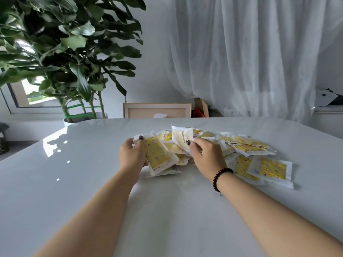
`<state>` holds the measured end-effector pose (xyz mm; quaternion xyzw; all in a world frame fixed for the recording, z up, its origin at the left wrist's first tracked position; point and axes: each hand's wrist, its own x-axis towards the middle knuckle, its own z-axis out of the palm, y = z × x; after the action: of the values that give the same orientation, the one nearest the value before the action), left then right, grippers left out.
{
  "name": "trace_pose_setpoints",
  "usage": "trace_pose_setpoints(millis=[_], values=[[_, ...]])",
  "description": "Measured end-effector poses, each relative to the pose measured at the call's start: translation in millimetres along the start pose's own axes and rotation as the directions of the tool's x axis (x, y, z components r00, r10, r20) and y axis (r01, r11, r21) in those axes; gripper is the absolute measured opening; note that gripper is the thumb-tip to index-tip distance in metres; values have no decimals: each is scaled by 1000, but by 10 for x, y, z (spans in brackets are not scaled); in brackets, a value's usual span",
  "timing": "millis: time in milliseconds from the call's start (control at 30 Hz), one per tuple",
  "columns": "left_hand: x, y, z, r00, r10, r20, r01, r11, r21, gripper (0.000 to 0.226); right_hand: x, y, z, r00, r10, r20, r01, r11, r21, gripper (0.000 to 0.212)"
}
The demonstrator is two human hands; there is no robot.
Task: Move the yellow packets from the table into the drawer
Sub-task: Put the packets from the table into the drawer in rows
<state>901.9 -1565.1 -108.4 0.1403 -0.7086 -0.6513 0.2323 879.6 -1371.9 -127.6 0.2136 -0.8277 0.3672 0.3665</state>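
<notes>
A heap of yellow packets (pixel 246 147) with clear white edges lies spread across the middle and right of the white table (pixel 92 182). My left hand (pixel 132 154) grips a bunch of these packets (pixel 157 154) at the heap's left end, thumb on top. My right hand (pixel 206 154), with a dark bead bracelet on the wrist, pinches one packet (pixel 181 138) turned pale side up, lifted slightly above the heap. Two more packets (pixel 269 169) lie flat at the right front. No drawer is in view.
A large leafy potted plant (pixel 65 52) stands beyond the table's far left corner. A wooden chair back (pixel 157 110) sits behind the far edge. White sheer curtains (pixel 259 52) hang at the back right. A window is at the far left.
</notes>
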Motion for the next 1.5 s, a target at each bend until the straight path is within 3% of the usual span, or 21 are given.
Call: trace_pose_setpoints(millis=[133,200,433,533,600,733,833,900,967,1300,1500], values=[[-65,4,62,988,-54,147,47,998,49,13,-32,-83,59,975,-216,61,214,976,33,23],[-78,4,87,986,-77,150,70,996,51,12,-39,-79,117,962,-235,142,231,972,45,20],[-14,-4,16,992,-78,104,83,995,-47,43,-81,-94,84,930,-59,364,-15,980,199,26],[-38,-7,19,994,-36,101,40,999,-32,26,-84,-136,54,897,18,441,-133,964,231,26],[-44,-10,16,996,-23,91,29,998,-63,28,-82,-173,22,882,54,469,-209,935,285,25],[-58,31,15,992,33,119,-3,969,-247,37,-22,-198,-11,939,160,303,-263,904,337,41],[-83,48,26,963,96,253,0,934,-356,53,-1,-193,15,904,312,293,-419,782,461,57],[-103,35,35,931,152,331,-46,951,-307,57,6,-159,12,898,313,311,-426,798,427,46],[-129,19,48,905,185,382,-92,964,-249,57,26,-117,-26,907,297,298,-406,801,440,31],[-165,-12,60,814,196,547,-141,980,-141,52,106,-19,-233,970,204,131,-240,872,426,21],[-165,2,60,820,206,534,-140,977,-162,51,107,-50,-193,989,148,-5,-133,905,405,23]])
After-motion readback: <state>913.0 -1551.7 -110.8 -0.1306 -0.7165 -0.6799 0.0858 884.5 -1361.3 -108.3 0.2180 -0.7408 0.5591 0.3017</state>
